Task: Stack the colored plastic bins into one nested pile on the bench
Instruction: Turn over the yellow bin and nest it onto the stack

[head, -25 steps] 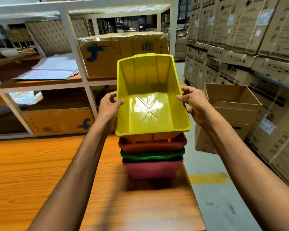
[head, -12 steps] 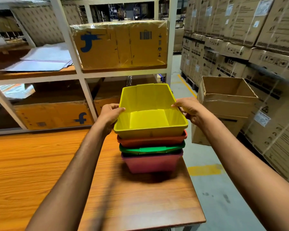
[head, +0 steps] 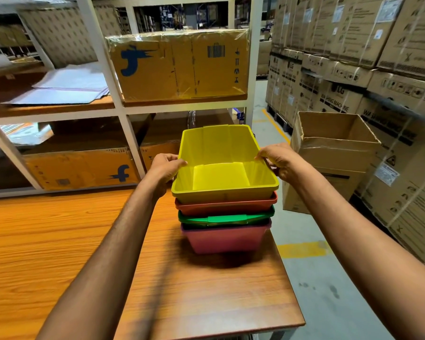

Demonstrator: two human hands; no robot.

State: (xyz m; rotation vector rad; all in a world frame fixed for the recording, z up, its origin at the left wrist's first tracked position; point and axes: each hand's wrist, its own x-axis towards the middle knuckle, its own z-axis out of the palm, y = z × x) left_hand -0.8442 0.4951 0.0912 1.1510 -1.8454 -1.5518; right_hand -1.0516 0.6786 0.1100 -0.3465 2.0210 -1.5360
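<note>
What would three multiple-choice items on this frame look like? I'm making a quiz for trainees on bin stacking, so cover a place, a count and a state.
1. Where on the wooden bench does the pile stand?
A. near its far right corner
B. at its middle
C. at its left end

2. How many bins show in the pile?
A. two
B. four
C. six

3. How are the hands placed?
A. both flat on the bench
B. one on each side rim of the yellow bin
C. one inside the open cardboard box

Answers:
1 A: the pink bin at the bottom sits by the bench's right edge, near its far end.
2 B: yellow bin, red bin, green bin and pink.
3 B: the left hand and right hand grip opposite rims.
</note>
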